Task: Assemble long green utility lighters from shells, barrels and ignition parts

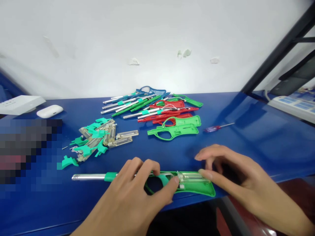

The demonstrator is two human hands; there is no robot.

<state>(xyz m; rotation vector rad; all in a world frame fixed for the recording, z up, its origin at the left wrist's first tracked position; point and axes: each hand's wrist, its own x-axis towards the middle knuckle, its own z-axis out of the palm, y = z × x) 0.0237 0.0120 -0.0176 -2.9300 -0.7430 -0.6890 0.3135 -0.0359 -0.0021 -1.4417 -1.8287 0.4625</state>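
Note:
A green lighter half-shell (pixel 197 189) lies open at the table's near edge. A metal tube (pixel 88 177) with a teal collar extends from its left end, and a clear fuel tank (pixel 194 177) sits in its handle. My left hand (pixel 140 193) is closed over the middle of this long-nosed lighter, its thumb on the tank's left end near a white piece. My right hand (pixel 228 173) is at the handle's right end; its thumb touches the tank and its index finger is apart, above the shell. Beneath my left hand, part of the teal trigger shows.
Loose clear tanks (pixel 123 141) and teal triggers (pixel 83 150) are piled at left. Behind are blue, green and red lighter parts (pixel 157 108) and green half-shells (pixel 177 128). A screwdriver (pixel 214 128) lies right; a white case (pixel 50 111) is far left, a power strip (pixel 292 106) far right.

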